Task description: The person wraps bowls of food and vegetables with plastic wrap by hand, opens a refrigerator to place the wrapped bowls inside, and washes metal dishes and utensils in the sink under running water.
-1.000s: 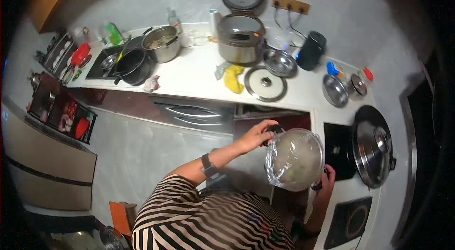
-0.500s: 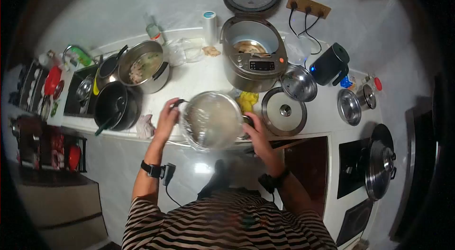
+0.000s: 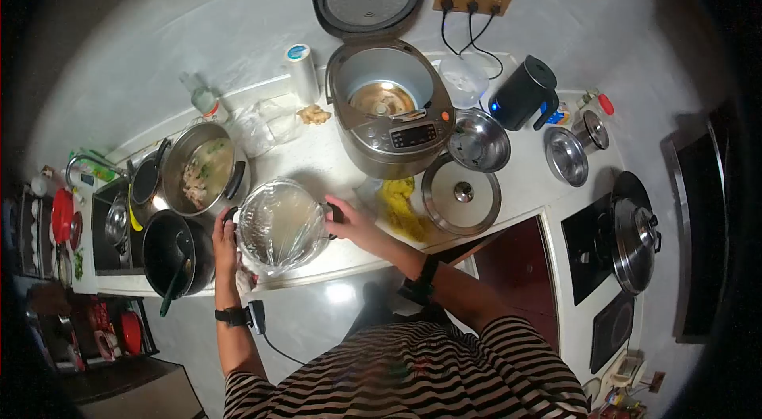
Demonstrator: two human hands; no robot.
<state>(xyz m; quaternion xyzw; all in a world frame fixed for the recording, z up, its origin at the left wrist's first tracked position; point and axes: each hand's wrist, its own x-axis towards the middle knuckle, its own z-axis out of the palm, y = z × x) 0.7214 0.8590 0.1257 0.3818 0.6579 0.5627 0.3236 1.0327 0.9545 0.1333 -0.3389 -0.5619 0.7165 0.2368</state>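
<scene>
A round metal pot (image 3: 318, 249) with dark side handles is held level at the counter's front edge. Clear plastic wrap (image 3: 278, 230) stretches over its top, wrinkled, with something pale beneath it. My left hand (image 3: 225, 240) is closed at the left handle. On the opposite side, my right hand (image 3: 349, 223) grips the right handle. Just left of my left hand stands a black pan (image 3: 198, 272) with a green-handled utensil (image 3: 171, 292). Behind it, a large pot (image 3: 240, 193) contains broth with meat pieces. Whether the wrapped pot touches the counter, I cannot tell.
An open rice cooker (image 3: 389, 151) stands at the back. Right of the wrapped pot lie a yellow cloth (image 3: 403, 209) and a glass lid (image 3: 448, 205). Farther right are a steel bowl (image 3: 484, 141), a black kettle (image 3: 524, 94) and a lidded pan (image 3: 633, 248) on the stove. The sink (image 3: 103, 232) is left.
Both hands have carried the wrapped pot leftward, away from the yellow cloth and toward the large pot and black pan. My view has shifted too.
</scene>
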